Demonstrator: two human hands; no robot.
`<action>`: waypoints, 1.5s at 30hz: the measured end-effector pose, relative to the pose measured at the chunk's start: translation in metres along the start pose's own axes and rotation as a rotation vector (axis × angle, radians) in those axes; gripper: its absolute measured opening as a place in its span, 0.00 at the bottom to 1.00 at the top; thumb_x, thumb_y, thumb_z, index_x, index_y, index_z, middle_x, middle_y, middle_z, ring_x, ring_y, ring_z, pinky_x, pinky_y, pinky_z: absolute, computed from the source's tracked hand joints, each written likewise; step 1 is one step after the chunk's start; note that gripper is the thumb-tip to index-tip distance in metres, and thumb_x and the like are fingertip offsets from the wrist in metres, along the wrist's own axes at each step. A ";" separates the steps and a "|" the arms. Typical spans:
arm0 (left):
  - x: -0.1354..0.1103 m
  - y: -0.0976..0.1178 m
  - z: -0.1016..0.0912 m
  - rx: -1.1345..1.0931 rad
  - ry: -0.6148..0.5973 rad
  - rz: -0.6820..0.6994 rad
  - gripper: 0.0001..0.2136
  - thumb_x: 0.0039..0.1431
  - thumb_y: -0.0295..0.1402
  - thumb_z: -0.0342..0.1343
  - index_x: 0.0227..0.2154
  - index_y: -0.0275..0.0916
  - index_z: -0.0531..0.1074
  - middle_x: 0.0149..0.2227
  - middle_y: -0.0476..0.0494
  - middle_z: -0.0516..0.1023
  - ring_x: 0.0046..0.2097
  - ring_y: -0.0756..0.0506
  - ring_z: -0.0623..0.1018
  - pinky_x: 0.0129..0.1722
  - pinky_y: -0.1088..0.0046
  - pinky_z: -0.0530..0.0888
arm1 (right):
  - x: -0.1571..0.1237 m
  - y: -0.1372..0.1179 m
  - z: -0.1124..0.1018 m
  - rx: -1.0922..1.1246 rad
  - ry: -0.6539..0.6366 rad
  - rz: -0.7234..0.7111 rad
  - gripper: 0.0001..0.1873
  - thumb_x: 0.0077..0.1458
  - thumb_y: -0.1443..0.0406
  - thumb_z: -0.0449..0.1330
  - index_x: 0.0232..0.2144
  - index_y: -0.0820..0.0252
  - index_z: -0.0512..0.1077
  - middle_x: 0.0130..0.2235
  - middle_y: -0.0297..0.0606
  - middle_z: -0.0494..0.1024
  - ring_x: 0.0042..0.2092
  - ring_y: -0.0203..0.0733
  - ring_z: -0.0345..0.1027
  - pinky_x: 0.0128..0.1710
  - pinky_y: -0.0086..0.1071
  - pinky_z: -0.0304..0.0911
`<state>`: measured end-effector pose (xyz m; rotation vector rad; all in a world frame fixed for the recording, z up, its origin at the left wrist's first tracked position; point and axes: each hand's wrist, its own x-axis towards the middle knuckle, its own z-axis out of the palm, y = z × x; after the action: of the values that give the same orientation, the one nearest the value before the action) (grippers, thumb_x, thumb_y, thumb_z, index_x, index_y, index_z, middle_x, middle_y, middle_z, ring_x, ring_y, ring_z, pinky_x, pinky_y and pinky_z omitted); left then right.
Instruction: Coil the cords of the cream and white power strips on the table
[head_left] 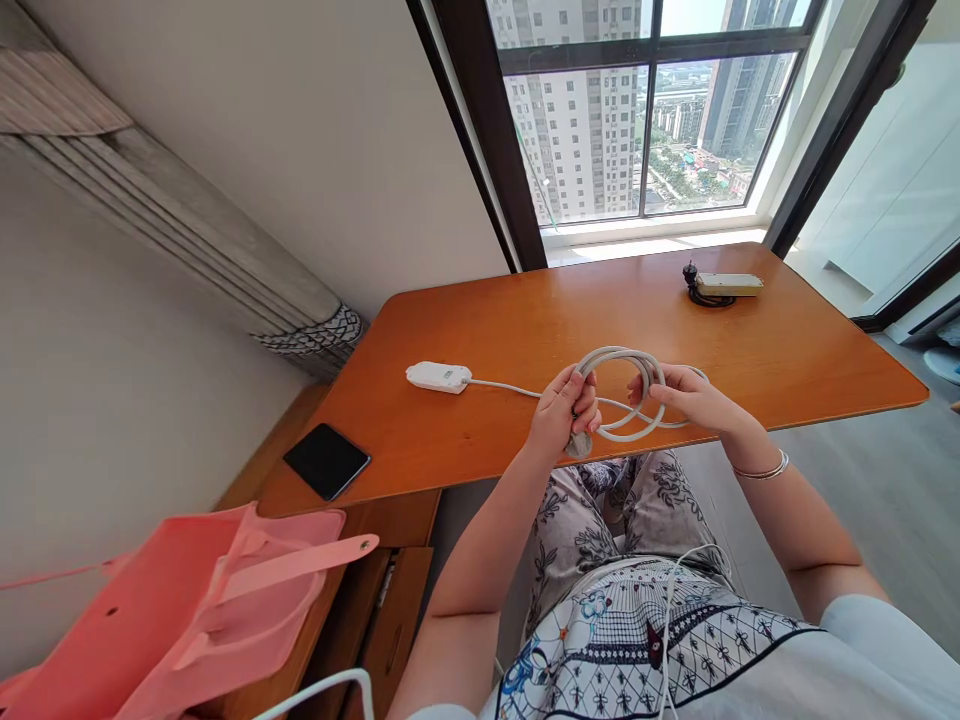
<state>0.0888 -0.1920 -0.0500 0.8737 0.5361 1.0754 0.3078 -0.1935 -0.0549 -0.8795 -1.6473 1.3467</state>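
Both hands hold a white power strip cable in loose loops above the front edge of the table. My left hand is closed around the left side of the loops, with a grey-white plug showing just below its fingers. My right hand pinches the cable on the right side of the loops. From the coil, the cable runs left over the tabletop to a white power strip, which lies flat. Part of the cable inside each hand is hidden by the fingers.
The wooden table stands before a window. On it lie a black phone or tablet at the left and another power strip with a black cord at the back right. A pink plastic bag-like object is at the lower left.
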 end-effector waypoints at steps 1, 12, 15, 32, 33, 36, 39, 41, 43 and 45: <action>-0.001 0.002 0.000 -0.015 0.016 -0.016 0.21 0.51 0.47 0.69 0.31 0.36 0.68 0.17 0.62 0.57 0.14 0.59 0.56 0.16 0.81 0.64 | -0.001 0.001 -0.003 -0.055 -0.016 -0.033 0.26 0.56 0.43 0.63 0.41 0.60 0.77 0.40 0.41 0.81 0.44 0.44 0.75 0.49 0.38 0.69; -0.019 0.017 -0.005 -0.039 -0.068 -0.045 0.22 0.51 0.47 0.70 0.28 0.37 0.65 0.17 0.62 0.56 0.12 0.60 0.52 0.13 0.83 0.61 | -0.004 0.004 -0.023 -0.980 0.165 -0.129 0.12 0.60 0.56 0.61 0.37 0.58 0.77 0.38 0.40 0.82 0.42 0.47 0.73 0.55 0.47 0.56; -0.032 0.028 -0.007 -0.035 -0.104 0.025 0.22 0.52 0.48 0.69 0.27 0.38 0.64 0.16 0.62 0.54 0.12 0.60 0.50 0.12 0.82 0.61 | -0.001 0.005 -0.036 -1.297 0.470 -0.176 0.08 0.61 0.65 0.57 0.33 0.58 0.76 0.37 0.43 0.81 0.45 0.50 0.71 0.56 0.51 0.51; -0.040 0.069 -0.022 -0.344 0.104 0.445 0.16 0.73 0.41 0.45 0.28 0.40 0.62 0.17 0.62 0.49 0.11 0.59 0.46 0.14 0.86 0.59 | 0.000 -0.040 -0.145 -1.207 1.041 -0.075 0.07 0.57 0.61 0.59 0.33 0.59 0.75 0.37 0.48 0.79 0.36 0.45 0.70 0.37 0.38 0.59; -0.038 0.071 -0.025 -0.365 0.104 0.453 0.16 0.73 0.41 0.45 0.28 0.40 0.62 0.16 0.62 0.51 0.11 0.59 0.47 0.14 0.87 0.60 | -0.002 -0.042 -0.147 -1.133 1.054 -0.012 0.08 0.56 0.60 0.62 0.33 0.59 0.75 0.35 0.48 0.79 0.36 0.45 0.70 0.37 0.39 0.59; -0.033 0.076 -0.036 -0.436 0.081 0.485 0.16 0.73 0.40 0.45 0.29 0.40 0.62 0.16 0.61 0.54 0.12 0.59 0.52 0.15 0.88 0.61 | -0.013 -0.042 -0.152 -0.763 0.877 0.261 0.15 0.52 0.54 0.67 0.30 0.60 0.74 0.27 0.41 0.75 0.31 0.42 0.69 0.35 0.38 0.61; -0.029 0.080 -0.049 -0.498 0.083 0.518 0.16 0.74 0.39 0.42 0.29 0.40 0.61 0.16 0.60 0.55 0.12 0.59 0.55 0.16 0.88 0.62 | -0.026 -0.037 -0.155 -0.437 0.460 0.378 0.23 0.42 0.49 0.73 0.27 0.61 0.73 0.25 0.34 0.72 0.30 0.39 0.69 0.35 0.36 0.65; -0.025 0.080 -0.056 -0.518 0.117 0.504 0.17 0.75 0.40 0.40 0.29 0.39 0.61 0.16 0.61 0.55 0.12 0.59 0.55 0.16 0.88 0.61 | -0.032 -0.036 -0.157 -0.379 0.382 0.343 0.24 0.40 0.49 0.74 0.30 0.61 0.74 0.25 0.32 0.71 0.29 0.37 0.68 0.34 0.35 0.65; -0.021 0.076 -0.059 -0.513 0.156 0.455 0.18 0.75 0.40 0.39 0.29 0.39 0.61 0.16 0.61 0.54 0.12 0.60 0.53 0.16 0.88 0.60 | -0.032 -0.041 -0.161 -0.463 0.522 0.269 0.17 0.47 0.55 0.72 0.32 0.61 0.76 0.23 0.29 0.68 0.26 0.33 0.63 0.29 0.32 0.61; -0.017 0.069 -0.058 -0.499 0.178 0.404 0.18 0.75 0.40 0.39 0.28 0.39 0.61 0.16 0.61 0.53 0.13 0.60 0.52 0.16 0.88 0.59 | -0.027 -0.052 -0.166 -0.642 0.770 0.140 0.07 0.52 0.63 0.68 0.32 0.61 0.77 0.21 0.26 0.63 0.24 0.30 0.55 0.27 0.31 0.54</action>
<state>0.0022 -0.1737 -0.0266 0.4521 0.2160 1.5817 0.4690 -0.1587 0.0082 -1.6562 -1.3871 0.4063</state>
